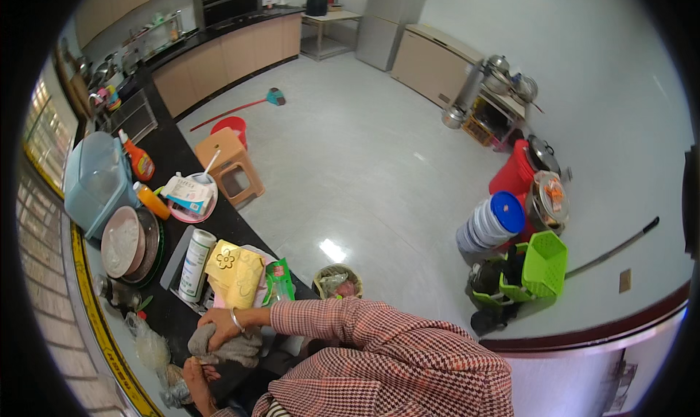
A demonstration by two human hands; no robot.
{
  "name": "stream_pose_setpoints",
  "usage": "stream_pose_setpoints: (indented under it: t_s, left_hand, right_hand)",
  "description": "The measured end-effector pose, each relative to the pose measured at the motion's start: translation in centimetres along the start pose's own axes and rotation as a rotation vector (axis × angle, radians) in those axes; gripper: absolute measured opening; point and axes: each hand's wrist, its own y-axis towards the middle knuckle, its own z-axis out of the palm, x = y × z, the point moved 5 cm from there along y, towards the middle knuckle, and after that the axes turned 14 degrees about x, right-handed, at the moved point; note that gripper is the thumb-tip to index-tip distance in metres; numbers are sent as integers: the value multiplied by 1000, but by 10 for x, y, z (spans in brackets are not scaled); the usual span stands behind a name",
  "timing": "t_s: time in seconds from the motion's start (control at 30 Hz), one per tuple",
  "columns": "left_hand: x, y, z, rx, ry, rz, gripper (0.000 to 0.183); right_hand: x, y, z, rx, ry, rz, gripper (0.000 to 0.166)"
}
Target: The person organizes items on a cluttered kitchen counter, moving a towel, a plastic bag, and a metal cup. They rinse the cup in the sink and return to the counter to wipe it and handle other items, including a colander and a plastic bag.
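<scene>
A gray cloth (238, 348) lies bunched on the black countertop (175, 325) at the lower left. My right hand (221, 327), with a silver bangle at the wrist, grips the cloth from above. Just below it, my left hand (199, 381) is at the cloth's lower edge, its fingers partly curled; whether it holds the edge cannot be told. Beyond the hands stands a gray basket (174, 264) with a wrapped roll (196, 264) and a yellow flowered packet (238, 272). A green package (281, 280) lies to its right.
Bowls (123, 242), an orange spray bottle (139, 157) and a light blue plastic box (95, 182) stand farther along the counter. Plastic bags (150, 348) lie by the window side. An orange stool (227, 165) and a lined trash bin (338, 283) stand on the floor beside the counter.
</scene>
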Motion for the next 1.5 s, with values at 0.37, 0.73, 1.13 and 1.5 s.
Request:
stream_pose_setpoints:
  t_s: [0.37,0.73,1.13,1.5]
  left_hand:
    - [23,24,50,-56,-168,136,46]
    - [48,37,37,-156,-543,57,39]
    - [40,10,74,-40,-908,203,56]
    - [11,-16,83,-226,-483,307,43]
  right_hand:
    - [25,-9,15,-435,-327,50,43]
    - [29,-20,27,-354,-381,91,53]
    - [21,-5,51,-507,-339,-19,43]
    - [13,-15,11,-714,283,-67,34]
